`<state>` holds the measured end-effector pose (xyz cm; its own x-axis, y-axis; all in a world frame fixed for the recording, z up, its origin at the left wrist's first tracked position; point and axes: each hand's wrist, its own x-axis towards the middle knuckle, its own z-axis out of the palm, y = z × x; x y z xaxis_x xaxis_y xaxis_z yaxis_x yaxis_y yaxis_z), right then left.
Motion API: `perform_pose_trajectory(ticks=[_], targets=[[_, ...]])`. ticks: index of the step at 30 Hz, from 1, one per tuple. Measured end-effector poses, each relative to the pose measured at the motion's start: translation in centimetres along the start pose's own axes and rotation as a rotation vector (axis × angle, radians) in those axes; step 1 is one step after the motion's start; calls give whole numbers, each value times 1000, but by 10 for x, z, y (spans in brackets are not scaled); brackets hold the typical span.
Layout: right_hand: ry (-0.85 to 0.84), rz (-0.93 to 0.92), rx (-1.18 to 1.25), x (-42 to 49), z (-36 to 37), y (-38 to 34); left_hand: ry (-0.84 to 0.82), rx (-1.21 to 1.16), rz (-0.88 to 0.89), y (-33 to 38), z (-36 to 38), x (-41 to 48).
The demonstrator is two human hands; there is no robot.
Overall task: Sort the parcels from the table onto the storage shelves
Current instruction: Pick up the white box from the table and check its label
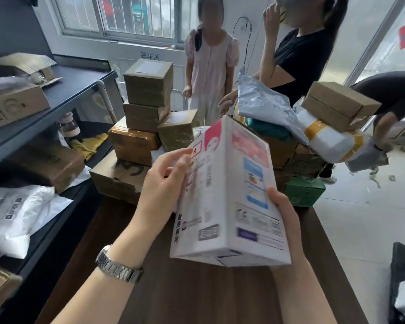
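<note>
I've got the white printed box [229, 195] up off the table [197, 288], tilted. L hand [164, 181] on its left face, fingers curled loosely against it; R hand [283, 218] gripping the lower right edge. Brown parcels [145, 108] stacked beyond, shelves [63, 94] to my left.

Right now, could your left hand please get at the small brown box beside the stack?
Probably not yet: the left hand is steadying the white box, which the right hand also holds. Otherwise the way to the small brown box looks open.
</note>
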<state>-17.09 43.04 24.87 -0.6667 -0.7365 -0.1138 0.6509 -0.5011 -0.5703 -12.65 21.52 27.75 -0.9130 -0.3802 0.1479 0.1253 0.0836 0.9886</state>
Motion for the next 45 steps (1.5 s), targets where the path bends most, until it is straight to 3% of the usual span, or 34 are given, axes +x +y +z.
perform_pose_trajectory(ticks=[2, 5, 7, 10, 12, 14, 19, 25, 33, 45], targets=[[-46, -23, 129, 2, -4, 3, -24, -55, -66, -1, 1, 1], [13, -61, 76, 4, -8, 12, -33, -230, -148, -2, 4, -1], [166, -128, -89, 8, -5, 18, -1, -266, -124, -4, 3, -2], [430, -432, -501, 14, 0, 19, 62, -291, -65, -3, 0, -1], [470, -584, -760, 18, 4, 19, 107, -252, -40, 0, -1, -1], [481, -618, -879, 22, 12, 22, 148, -174, 0, 3, -1, -3], [283, -553, -677, 29, 38, 26, 197, -209, 5, 1, -2, -8], [268, -565, -534, 35, 39, 33, 105, -327, 78, 6, -12, -9], [275, -581, -494, 44, 40, 34, 85, -409, 101, 5, -15, -6], [212, -555, -560, 53, 77, 23, 202, -392, 165, 28, -35, -13]])
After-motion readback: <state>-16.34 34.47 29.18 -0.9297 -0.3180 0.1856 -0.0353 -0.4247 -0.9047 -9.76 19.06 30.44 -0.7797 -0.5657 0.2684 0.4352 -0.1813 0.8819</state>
